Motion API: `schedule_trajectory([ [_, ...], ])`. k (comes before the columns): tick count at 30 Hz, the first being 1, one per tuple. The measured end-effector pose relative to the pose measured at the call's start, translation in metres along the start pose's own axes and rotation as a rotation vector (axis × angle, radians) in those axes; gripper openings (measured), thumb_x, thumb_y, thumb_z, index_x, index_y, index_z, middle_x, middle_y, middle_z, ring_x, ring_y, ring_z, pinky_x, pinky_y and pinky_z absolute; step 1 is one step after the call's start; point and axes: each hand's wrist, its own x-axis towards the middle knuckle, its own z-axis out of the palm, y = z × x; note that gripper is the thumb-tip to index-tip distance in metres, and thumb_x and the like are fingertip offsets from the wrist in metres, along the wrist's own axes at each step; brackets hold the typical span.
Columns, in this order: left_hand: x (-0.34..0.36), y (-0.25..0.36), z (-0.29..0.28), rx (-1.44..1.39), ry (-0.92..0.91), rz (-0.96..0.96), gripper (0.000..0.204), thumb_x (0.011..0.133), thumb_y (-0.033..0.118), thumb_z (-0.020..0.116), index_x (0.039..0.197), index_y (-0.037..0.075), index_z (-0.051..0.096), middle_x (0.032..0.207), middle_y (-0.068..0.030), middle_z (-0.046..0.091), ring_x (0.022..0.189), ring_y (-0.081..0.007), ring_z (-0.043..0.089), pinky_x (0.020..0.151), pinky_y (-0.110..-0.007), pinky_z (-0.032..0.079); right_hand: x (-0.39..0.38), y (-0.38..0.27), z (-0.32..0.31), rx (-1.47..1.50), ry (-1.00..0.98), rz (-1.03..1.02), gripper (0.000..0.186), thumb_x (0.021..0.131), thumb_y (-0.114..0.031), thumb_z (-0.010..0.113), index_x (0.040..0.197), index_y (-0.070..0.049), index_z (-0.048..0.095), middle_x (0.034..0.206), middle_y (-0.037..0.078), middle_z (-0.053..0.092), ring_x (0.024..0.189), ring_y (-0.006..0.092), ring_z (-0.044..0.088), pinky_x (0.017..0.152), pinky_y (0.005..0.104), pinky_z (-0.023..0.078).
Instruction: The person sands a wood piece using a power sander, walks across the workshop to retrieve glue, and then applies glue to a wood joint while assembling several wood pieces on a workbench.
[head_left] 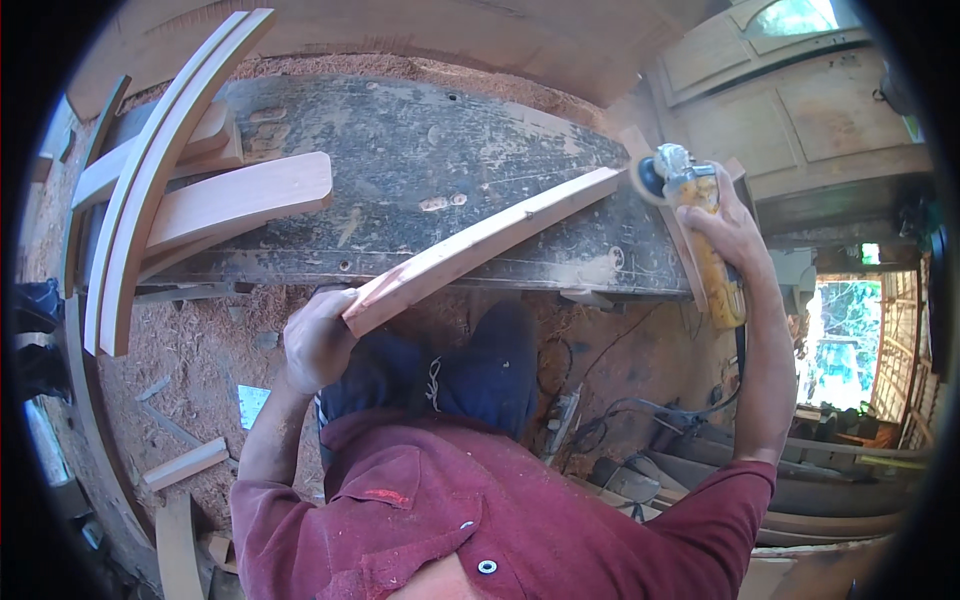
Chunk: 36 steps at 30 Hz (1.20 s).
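My left hand (318, 340) is closed around the near end of a pale wooden bar (490, 235). The bar lies slantwise across the front of a worn, dark workbench (400, 140), its near end jutting past the bench edge. In my right hand (732, 225) is a yellow angle grinder (714, 275), gripped around its body over the right end of the bench. Its round disc (645, 182) is by the far end of the bar; whether they touch I cannot tell. A thin wooden strip (688, 255) lies under the grinder, partly hidden.
Curved wooden pieces (165, 170) and a wide rounded board (245, 200) are piled at the bench's left end. A wood offcut (188, 464) lies on the shaving-covered floor. Cables (650, 408) run near stacked boards (830, 480) at lower right. Panelled woodwork (770, 120) stands at upper right.
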Motion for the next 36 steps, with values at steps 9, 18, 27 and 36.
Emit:
schedule_trajectory([
  [9,0.014,0.043,-0.018,0.317,0.143,-0.314,0.063,0.085,0.036,0.084,0.132,0.001,0.059,0.117,-0.0172,0.062,0.104,-0.0299,0.062,0.092,-0.041,0.052,-0.098,0.065,0.044,0.511,0.439,-0.114,0.081,0.089,-0.016,0.07,0.159,-0.009,0.029,0.135,0.02,0.058,0.121,0.0282,0.06,0.098,0.0385,0.053],
  [18,0.12,0.063,0.089,0.692,-0.373,-0.038,0.048,0.092,0.025,0.064,0.132,-0.001,0.061,0.112,-0.0128,0.066,0.107,-0.0271,0.063,0.088,-0.043,0.049,-0.233,0.067,0.172,1.5,0.413,-0.112,0.058,0.099,-0.023,0.063,0.149,-0.006,0.039,0.11,0.021,0.065,0.086,0.0297,0.069,0.071,0.0435,0.061],
  [27,0.13,0.074,-0.074,1.061,-0.042,-0.151,0.042,0.097,0.005,0.058,0.138,-0.006,0.059,0.095,-0.0185,0.073,0.089,-0.0286,0.069,0.081,-0.042,0.055,-0.289,0.107,0.213,1.481,0.511,0.24,0.058,0.101,-0.032,0.06,0.152,-0.015,0.036,0.101,0.017,0.061,0.079,0.0292,0.065,0.067,0.0434,0.059],
  [36,0.157,-0.05,-0.166,1.329,-0.055,-0.273,0.036,0.091,0.021,0.061,0.124,0.013,0.072,0.103,-0.0159,0.076,0.088,-0.0389,0.073,0.085,-0.052,0.057,-0.286,0.158,0.236,1.713,0.503,0.298,0.061,0.099,-0.049,0.061,0.137,-0.002,0.049,0.106,0.016,0.065,0.085,0.0305,0.067,0.076,0.0461,0.06],
])
